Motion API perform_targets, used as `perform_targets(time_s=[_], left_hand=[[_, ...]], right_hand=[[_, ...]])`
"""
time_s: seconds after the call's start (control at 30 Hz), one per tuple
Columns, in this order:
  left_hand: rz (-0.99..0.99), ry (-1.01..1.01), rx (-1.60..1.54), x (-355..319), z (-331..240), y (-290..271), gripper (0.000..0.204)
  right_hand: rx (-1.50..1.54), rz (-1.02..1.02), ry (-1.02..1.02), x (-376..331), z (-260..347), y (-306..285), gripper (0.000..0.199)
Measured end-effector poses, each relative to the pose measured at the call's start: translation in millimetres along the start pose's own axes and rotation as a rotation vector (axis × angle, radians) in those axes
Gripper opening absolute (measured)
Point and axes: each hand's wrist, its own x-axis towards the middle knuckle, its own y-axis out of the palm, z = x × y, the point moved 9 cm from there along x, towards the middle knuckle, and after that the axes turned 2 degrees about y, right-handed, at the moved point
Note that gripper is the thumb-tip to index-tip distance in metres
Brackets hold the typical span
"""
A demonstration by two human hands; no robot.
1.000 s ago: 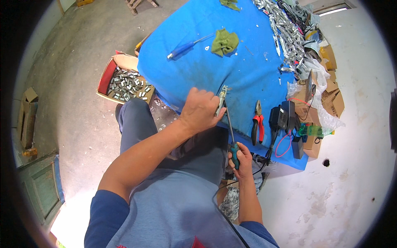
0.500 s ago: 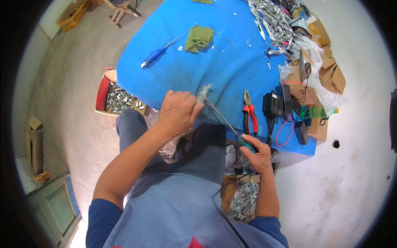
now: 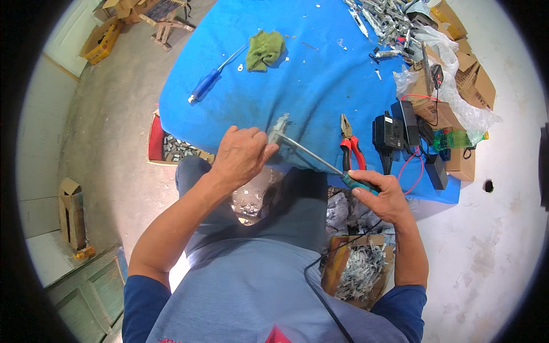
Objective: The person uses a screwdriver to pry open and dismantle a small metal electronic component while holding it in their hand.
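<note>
One slim screwdriver (image 3: pixel 328 164) meets a piece (image 3: pixel 279 129), seemingly metal.

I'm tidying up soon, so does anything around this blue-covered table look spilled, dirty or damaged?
Yes. The blue cloth is creased and darkly smudged beyond the left hand, unlike its cleaner areas. A small white scrap lies loose beside the green rag, perhaps dropped. The pale wall at right has a dark hole, possibly damage.
</note>
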Motion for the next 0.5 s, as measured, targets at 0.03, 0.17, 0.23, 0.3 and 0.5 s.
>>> perform_targets(time_s=[0.03, 0.17, 0.23, 0.3, 0.5], left_hand=[[0.005, 0.000, -0.003, 0, 1, 1, 0.032], [0.019, -0.009, -0.009, 0, 3, 1, 0.032], [0.017, -0.006, -0.016, -1, 3, 0, 0.031], [0.008, 0.010, -0.029, -1, 3, 1, 0.032], [-0.051, 0.001, 0.000, -1, 3, 0, 0.033]], right_hand=[[0.005, 0.001, -0.005, 1, -1, 0, 0.035], [0.123, 0.044, 0.111, 4, -9, 1, 0.035], [0.260, 0.086, 0.269, 3, -24, 4, 0.034], [0.396, 0.113, 0.425, -1, -44, 10, 0.034], [0.077, -0.102, 0.018, -10, -22, 16, 0.035]])
